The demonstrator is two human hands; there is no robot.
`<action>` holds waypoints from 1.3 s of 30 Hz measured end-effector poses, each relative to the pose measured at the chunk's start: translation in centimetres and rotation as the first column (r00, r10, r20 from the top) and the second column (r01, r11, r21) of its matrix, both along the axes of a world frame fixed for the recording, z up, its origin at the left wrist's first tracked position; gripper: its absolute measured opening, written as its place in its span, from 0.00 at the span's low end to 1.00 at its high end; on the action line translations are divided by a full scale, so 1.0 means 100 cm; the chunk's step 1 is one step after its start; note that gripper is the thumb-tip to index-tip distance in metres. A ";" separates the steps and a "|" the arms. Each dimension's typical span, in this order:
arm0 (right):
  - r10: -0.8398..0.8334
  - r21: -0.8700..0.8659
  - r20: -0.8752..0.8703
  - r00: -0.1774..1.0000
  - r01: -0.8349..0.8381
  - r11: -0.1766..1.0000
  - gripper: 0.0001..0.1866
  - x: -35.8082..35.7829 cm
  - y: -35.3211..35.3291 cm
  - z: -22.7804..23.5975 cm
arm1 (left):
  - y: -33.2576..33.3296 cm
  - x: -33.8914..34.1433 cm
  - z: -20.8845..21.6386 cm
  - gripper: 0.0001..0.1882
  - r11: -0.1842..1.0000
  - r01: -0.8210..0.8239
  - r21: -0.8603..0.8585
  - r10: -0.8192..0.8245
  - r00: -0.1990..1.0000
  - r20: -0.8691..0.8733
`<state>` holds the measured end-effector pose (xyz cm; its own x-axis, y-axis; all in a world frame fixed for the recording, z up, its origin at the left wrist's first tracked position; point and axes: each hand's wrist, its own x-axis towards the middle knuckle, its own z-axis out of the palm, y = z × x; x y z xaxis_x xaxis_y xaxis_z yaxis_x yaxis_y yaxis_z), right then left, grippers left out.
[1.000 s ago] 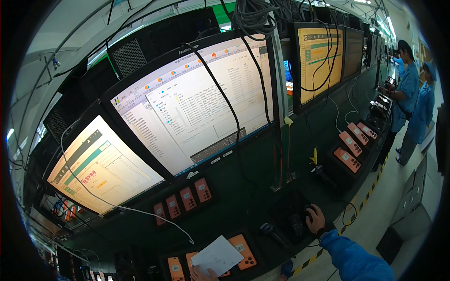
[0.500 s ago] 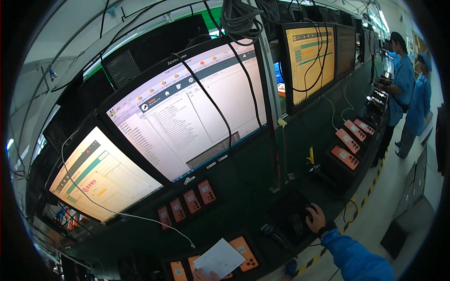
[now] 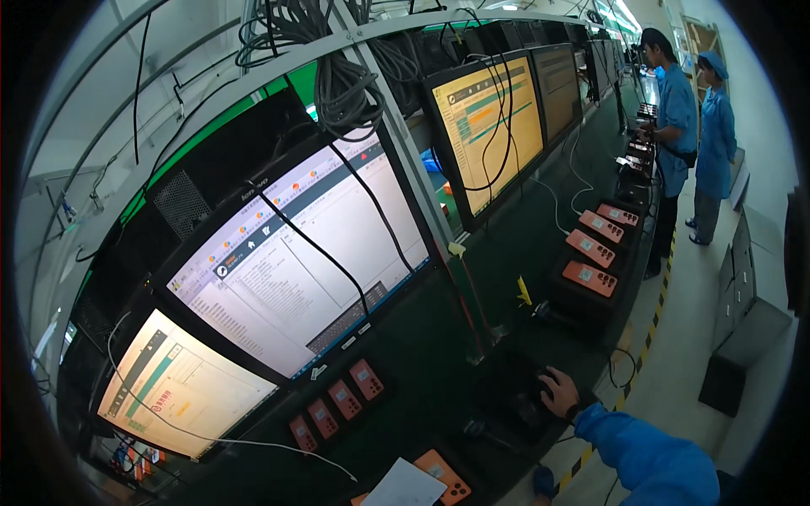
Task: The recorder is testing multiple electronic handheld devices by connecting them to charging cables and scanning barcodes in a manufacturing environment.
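My right hand, in a blue sleeve with a dark band at the wrist, is curled over a dark computer mouse on the dark bench. My left hand is out of view. A white sheet of paper lies at the bottom edge, partly covering an orange phone with its camera side up. Left of the mouse sits a dark handheld scanner, hard to make out in the shade. Several reddish phones with small labels stand in a row below the monitors.
A large bright monitor and a smaller tilted one face me, with black cables hanging across. A white cable trails over the bench. Further right lie more phones. Two people in blue stand beyond, beside a striped floor line.
The view has turned right and up, so things sit lower and further left. My left hand, earlier on the paper, has left the picture. My right hand stays at the mouse.
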<state>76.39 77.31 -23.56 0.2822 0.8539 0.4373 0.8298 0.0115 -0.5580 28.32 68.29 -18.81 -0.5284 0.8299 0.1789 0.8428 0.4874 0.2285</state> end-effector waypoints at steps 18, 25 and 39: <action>-0.005 -0.072 -0.028 1.000 0.003 0.997 0.23 0.001 0.004 -0.006 | -0.001 -0.007 -0.033 0.30 0.948 0.125 0.293 -0.060 0.973 -0.222; -0.010 -0.074 -0.032 0.999 0.007 0.997 0.22 0.002 0.003 -0.009 | 0.001 -0.002 -0.037 0.28 0.923 0.051 0.380 0.036 0.975 -0.220; 0.036 0.020 -0.007 0.999 -0.035 0.999 0.21 -0.003 0.006 -0.005 | -0.002 -0.006 -0.005 0.32 0.995 0.087 -0.047 -0.091 0.991 -0.094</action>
<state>76.10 77.89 -24.09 0.2551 0.8546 0.4523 0.8247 0.0519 -0.5632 27.75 68.10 -19.29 -0.4346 0.8807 0.1883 0.9001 0.4174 0.1251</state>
